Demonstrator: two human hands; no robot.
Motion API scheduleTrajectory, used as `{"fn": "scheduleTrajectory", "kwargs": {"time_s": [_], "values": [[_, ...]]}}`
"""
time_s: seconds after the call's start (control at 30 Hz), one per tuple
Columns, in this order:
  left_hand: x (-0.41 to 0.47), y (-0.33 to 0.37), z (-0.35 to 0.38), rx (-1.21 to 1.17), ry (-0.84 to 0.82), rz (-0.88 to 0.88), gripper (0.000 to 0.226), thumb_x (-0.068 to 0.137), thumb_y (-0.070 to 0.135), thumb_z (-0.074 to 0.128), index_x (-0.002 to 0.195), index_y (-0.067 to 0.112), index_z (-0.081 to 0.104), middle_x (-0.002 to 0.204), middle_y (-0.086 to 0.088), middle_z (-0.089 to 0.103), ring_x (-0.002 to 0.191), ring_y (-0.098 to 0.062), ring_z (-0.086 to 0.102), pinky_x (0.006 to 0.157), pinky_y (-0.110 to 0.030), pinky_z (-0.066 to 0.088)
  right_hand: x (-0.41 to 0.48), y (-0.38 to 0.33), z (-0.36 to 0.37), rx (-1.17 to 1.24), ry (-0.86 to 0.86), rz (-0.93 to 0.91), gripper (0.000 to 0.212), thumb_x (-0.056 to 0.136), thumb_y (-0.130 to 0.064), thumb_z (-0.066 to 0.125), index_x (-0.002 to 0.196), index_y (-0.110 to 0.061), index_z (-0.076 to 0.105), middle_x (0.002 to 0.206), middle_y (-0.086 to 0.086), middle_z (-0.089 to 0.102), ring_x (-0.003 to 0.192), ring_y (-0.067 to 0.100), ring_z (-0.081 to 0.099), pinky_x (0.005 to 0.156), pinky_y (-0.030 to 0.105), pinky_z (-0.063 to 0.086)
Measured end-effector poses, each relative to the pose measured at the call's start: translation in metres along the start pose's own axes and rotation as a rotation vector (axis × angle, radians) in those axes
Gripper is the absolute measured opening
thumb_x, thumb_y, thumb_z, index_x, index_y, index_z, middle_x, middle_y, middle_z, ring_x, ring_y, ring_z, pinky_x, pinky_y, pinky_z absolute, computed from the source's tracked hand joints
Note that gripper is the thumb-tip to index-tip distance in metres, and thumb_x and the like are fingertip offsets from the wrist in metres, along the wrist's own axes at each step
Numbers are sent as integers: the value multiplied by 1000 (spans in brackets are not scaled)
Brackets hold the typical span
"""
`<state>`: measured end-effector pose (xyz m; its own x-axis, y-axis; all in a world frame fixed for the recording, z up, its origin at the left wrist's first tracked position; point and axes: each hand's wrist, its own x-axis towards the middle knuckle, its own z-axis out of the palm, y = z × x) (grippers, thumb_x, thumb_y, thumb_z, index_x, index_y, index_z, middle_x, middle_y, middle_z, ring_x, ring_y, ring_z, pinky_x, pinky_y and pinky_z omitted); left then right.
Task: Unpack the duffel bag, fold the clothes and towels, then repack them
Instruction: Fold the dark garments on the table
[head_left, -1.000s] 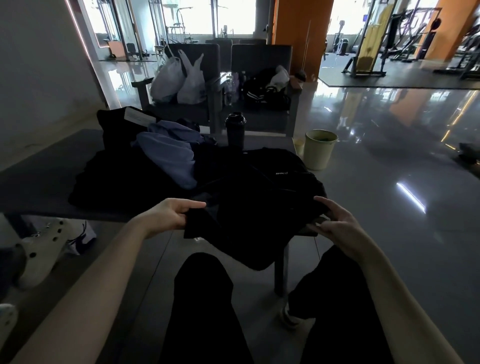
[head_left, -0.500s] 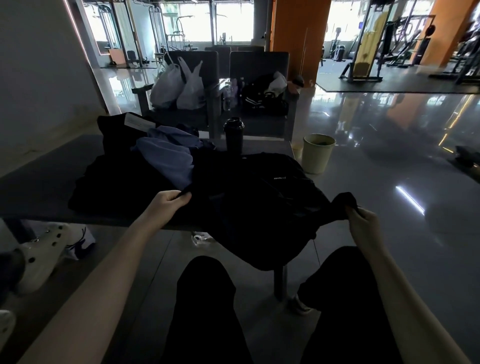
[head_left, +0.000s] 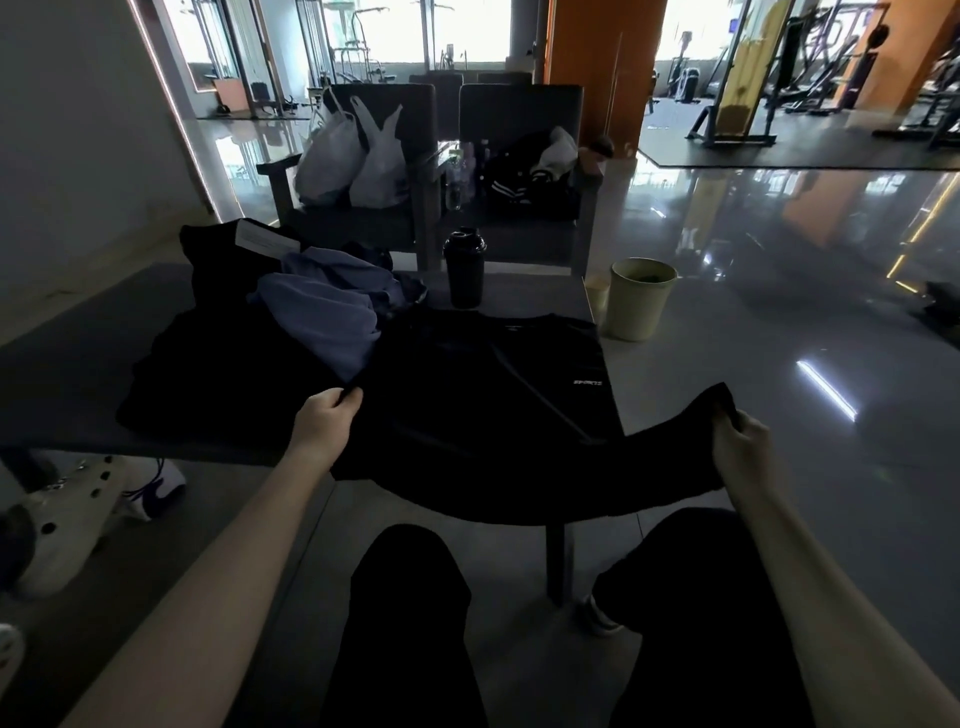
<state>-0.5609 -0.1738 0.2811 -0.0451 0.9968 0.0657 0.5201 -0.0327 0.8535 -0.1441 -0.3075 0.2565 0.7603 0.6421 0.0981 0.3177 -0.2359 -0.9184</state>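
Stretching the black shirt (head_left: 493, 405) flat for folding
A blue cloth (head_left: 322, 332) waits on the dark pile (head_left: 208, 374) in the middle of the table (head_left: 67, 374); the left hand (head_left: 324, 423) pinches one bottom corner of the shirt by the front edge; the shirt covers the front right corner; the right hand (head_left: 740, 447) grips the other bottom corner, off past the right edge, likely to pull out wrinkles.

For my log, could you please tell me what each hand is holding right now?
Left hand: grips the black shirt at one edge.
Right hand: grips the shirt's other end.
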Motion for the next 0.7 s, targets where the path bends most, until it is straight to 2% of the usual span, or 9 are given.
{"fn": "scheduleTrajectory", "kwargs": {"time_s": [0.2, 0.27, 0.37, 0.47, 0.57, 0.7], "values": [[38, -3, 14, -143, 54, -148, 35, 98, 29, 49, 71, 7, 52, 68, -9, 51, 65, -24, 50, 62, -32, 37, 26, -10, 22, 119, -9, 60, 29, 98, -27, 45, 74, -11, 46, 60, 3, 33, 52, 14, 30, 50, 29, 20], [52, -4, 18, -149, 61, -192, 34, 98, 31, 47, 78, 5, 57, 70, -8, 53, 65, -23, 51, 60, -30, 38, 37, -12, 30, 151, -8, 82, 30, 99, -29, 44, 74, -12, 45, 59, 3, 33, 46, 10, 31, 45, 25, 21], [76, -5, 26, -132, 79, -241, 34, 99, 30, 46, 78, 6, 57, 71, -8, 52, 63, -21, 49, 56, -29, 35, 54, -12, 45, 161, -3, 140, 29, 99, -31, 45, 76, -12, 48, 58, 3, 33, 37, 3, 31, 38, 21, 22], [101, -4, 34, -124, 105, -280, 33, 100, 30, 45, 87, 3, 59, 74, -8, 53, 70, -26, 51, 62, -30, 37, 72, -8, 59, 168, 6, 183, 27, 99, -27, 46, 79, -9, 49, 58, 5, 32, 30, 1, 30, 33, 18, 20], [127, -3, 41, -92, 119, -314, 36, 100, 30, 43, 109, -1, 61, 96, -17, 60, 89, -35, 57, 79, -38, 44, 92, 0, 69, 127, 25, 216, 33, 98, -27, 46, 73, -8, 51, 57, 5, 34, 36, 2, 34, 32, 19, 19], [154, -2, 55, 1, 93, -346, 39, 102, 29, 40, 118, 0, 58, 106, -14, 58, 88, -28, 53, 77, -35, 39, 112, 15, 84, 93, 11, 253, 37, 98, -25, 47, 69, -4, 52, 56, 5, 37, 47, 11, 35, 40, 25, 26]]}}
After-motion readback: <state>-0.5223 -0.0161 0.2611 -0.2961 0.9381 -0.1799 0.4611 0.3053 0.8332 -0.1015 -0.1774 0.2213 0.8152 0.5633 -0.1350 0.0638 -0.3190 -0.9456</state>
